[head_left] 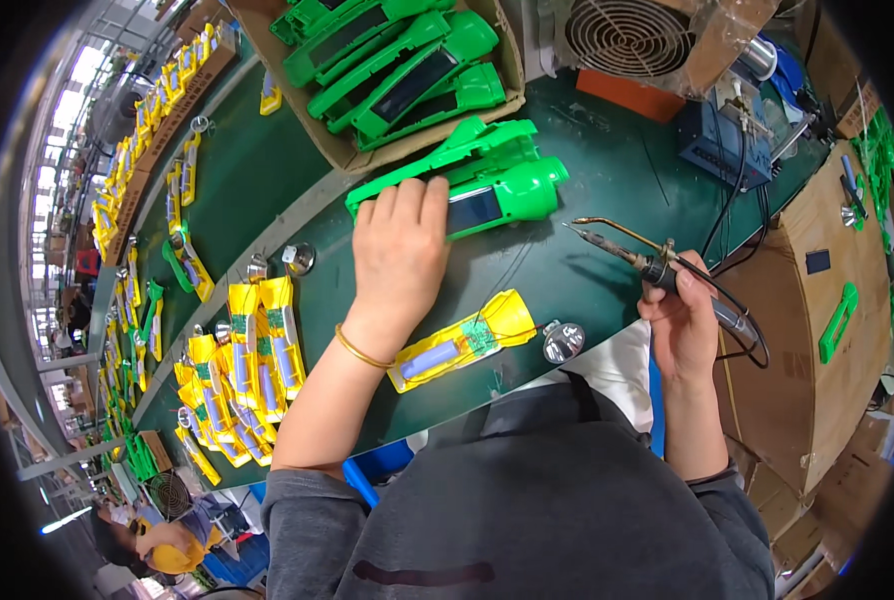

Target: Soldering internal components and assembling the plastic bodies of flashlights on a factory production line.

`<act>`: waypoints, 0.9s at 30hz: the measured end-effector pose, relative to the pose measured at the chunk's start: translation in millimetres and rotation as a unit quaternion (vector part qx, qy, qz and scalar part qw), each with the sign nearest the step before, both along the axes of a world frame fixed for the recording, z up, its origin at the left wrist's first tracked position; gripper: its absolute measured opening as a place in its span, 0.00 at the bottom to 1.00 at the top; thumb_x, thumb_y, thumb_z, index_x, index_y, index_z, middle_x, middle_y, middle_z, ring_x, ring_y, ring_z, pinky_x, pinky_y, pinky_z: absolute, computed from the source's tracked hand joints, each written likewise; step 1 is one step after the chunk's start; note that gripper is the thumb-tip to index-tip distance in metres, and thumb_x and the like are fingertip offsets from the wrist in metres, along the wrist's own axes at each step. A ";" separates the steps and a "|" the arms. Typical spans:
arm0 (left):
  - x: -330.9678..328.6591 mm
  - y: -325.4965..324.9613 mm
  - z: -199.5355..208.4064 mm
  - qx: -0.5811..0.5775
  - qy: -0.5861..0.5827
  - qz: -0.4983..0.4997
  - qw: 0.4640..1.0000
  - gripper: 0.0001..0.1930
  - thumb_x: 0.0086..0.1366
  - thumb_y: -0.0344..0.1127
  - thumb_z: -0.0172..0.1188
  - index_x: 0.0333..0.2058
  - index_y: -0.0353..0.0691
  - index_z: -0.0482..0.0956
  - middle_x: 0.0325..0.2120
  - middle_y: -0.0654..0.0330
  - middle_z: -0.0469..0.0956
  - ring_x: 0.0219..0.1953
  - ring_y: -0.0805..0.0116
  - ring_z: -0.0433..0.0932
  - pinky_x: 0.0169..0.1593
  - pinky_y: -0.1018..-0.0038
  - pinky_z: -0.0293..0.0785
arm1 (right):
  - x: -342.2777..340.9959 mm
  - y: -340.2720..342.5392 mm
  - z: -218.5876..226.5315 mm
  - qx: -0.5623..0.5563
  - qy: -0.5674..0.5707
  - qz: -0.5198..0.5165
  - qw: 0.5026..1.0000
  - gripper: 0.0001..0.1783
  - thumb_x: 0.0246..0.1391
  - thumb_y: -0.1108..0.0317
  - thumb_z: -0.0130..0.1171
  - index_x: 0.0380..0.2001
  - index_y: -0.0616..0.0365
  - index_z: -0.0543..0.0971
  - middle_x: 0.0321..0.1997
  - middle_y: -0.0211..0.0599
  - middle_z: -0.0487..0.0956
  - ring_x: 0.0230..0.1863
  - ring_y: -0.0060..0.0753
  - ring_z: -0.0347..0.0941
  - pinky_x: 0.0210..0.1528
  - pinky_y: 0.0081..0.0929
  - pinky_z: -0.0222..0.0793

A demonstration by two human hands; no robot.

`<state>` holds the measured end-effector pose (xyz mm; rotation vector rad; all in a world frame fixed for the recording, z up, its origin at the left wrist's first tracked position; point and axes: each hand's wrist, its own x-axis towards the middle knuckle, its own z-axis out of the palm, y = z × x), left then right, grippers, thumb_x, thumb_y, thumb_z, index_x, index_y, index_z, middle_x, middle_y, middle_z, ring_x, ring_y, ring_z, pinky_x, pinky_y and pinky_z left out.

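Note:
My left hand (399,245) is closed over the near end of a green plastic torch casing (529,192) with a dark rectangular panel. Other green shell parts lie against its far side. In my right hand (689,325) is a soldering iron (657,270), with a thin brass-coloured tube running along it and its tip pointing left above the table. Between my arms lies an open yellow casing (512,315) holding a lilac cylindrical battery (430,360) and a green circuit board (480,338). A round silver reflector (564,342) sits at its right end, joined by wires.
A cardboard box (342,150) of green casings stands at the far side. Several yellow casings (237,385) are piled left, and more line the left side. A blue soldering station (712,140) and a fan (629,38) stand far right. A large carton (782,290) borders the right.

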<state>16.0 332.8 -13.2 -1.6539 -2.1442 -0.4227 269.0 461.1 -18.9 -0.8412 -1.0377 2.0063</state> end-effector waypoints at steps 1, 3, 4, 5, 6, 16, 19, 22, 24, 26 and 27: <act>5.1 -0.2 -2.7 -0.010 -0.021 -0.005 1.000 0.23 0.40 0.32 0.66 0.39 0.38 0.73 0.28 0.58 0.71 0.32 0.61 0.72 0.35 0.68 0.68 | 0.4 -1.3 0.5 0.003 -0.001 0.008 1.000 0.11 0.54 0.62 0.53 0.32 0.57 0.67 0.25 0.36 0.72 0.25 0.23 0.68 0.25 0.19 0.68; 9.4 2.8 -0.8 0.000 -0.054 -0.029 0.998 0.25 0.40 0.37 0.68 0.40 0.39 0.73 0.29 0.58 0.72 0.33 0.60 0.73 0.36 0.68 0.69 | 3.1 -3.0 -0.1 0.005 -0.004 0.020 1.000 0.11 0.54 0.62 0.53 0.32 0.57 0.67 0.25 0.35 0.72 0.26 0.22 0.68 0.26 0.18 0.68; 8.6 5.4 1.5 0.013 -0.083 -0.054 0.995 0.28 0.39 0.42 0.70 0.41 0.39 0.73 0.30 0.57 0.73 0.33 0.59 0.74 0.36 0.67 0.70 | 3.4 -3.0 0.0 0.000 0.009 0.020 1.000 0.11 0.54 0.62 0.53 0.32 0.57 0.67 0.26 0.35 0.72 0.27 0.22 0.68 0.26 0.18 0.68; 4.5 7.1 1.7 0.012 -0.085 -0.053 0.995 0.28 0.39 0.42 0.70 0.41 0.39 0.73 0.30 0.57 0.73 0.33 0.59 0.74 0.36 0.67 0.70 | 3.8 -3.2 0.3 -0.006 0.022 0.021 1.000 0.11 0.54 0.62 0.53 0.32 0.56 0.67 0.27 0.34 0.72 0.27 0.22 0.67 0.26 0.18 0.67; -2.3 8.0 1.6 0.044 -0.127 -0.047 0.990 0.29 0.39 0.45 0.71 0.41 0.39 0.74 0.31 0.56 0.73 0.34 0.58 0.74 0.36 0.67 0.71 | 4.4 -3.7 1.5 -0.016 0.033 0.019 0.999 0.10 0.54 0.62 0.53 0.33 0.55 0.67 0.30 0.34 0.73 0.29 0.22 0.67 0.27 0.18 0.66; -15.9 -72.6 39.7 0.066 -0.324 0.071 0.941 0.07 0.54 0.24 0.57 0.33 0.32 0.76 0.26 0.55 0.73 0.29 0.61 0.72 0.34 0.72 0.68 | -35.1 -9.0 -13.9 -0.081 0.152 0.142 0.975 0.10 0.56 0.62 0.50 0.34 0.57 0.68 0.32 0.39 0.74 0.36 0.29 0.70 0.56 0.49 0.65; -14.9 -122.5 26.6 -0.195 -0.461 0.157 0.851 0.13 0.52 0.26 0.61 0.39 0.36 0.78 0.27 0.50 0.75 0.32 0.55 0.74 0.36 0.70 0.70 | -62.8 -2.4 -29.7 -0.092 0.143 0.173 0.970 0.09 0.57 0.62 0.49 0.34 0.56 0.69 0.31 0.36 0.74 0.37 0.28 0.71 0.57 0.50 0.64; -13.9 -118.1 11.3 -0.253 -0.484 0.177 0.819 0.13 0.52 0.28 0.62 0.38 0.37 0.79 0.28 0.49 0.75 0.33 0.53 0.75 0.37 0.67 0.70 | -85.7 6.7 -40.4 -0.103 0.119 0.194 0.968 0.08 0.58 0.63 0.49 0.35 0.56 0.70 0.32 0.33 0.74 0.37 0.26 0.71 0.57 0.48 0.64; -11.6 -104.4 -0.8 -0.184 -0.392 0.027 0.901 0.14 0.54 0.31 0.62 0.41 0.39 0.78 0.31 0.49 0.75 0.34 0.52 0.75 0.37 0.65 0.71 | -97.4 13.7 -41.5 -0.080 0.103 0.185 0.974 0.07 0.58 0.64 0.50 0.35 0.54 0.72 0.31 0.30 0.75 0.36 0.24 0.71 0.56 0.49 0.64; -1.1 -81.4 -7.4 -0.175 -0.369 0.002 0.913 0.16 0.54 0.33 0.61 0.43 0.39 0.76 0.31 0.50 0.74 0.34 0.52 0.75 0.38 0.65 0.71 | -100.5 20.3 -40.5 -0.098 0.110 0.181 0.972 0.07 0.58 0.64 0.50 0.35 0.53 0.72 0.31 0.30 0.75 0.36 0.24 0.71 0.56 0.51 0.64; 4.0 -70.5 -9.7 -0.167 -0.341 -0.021 0.925 0.17 0.55 0.35 0.61 0.44 0.39 0.75 0.32 0.51 0.74 0.35 0.52 0.74 0.39 0.64 0.71 | -100.4 22.1 -38.5 -0.117 0.121 0.176 0.970 0.06 0.58 0.64 0.50 0.35 0.52 0.72 0.31 0.30 0.75 0.37 0.25 0.71 0.56 0.52 0.64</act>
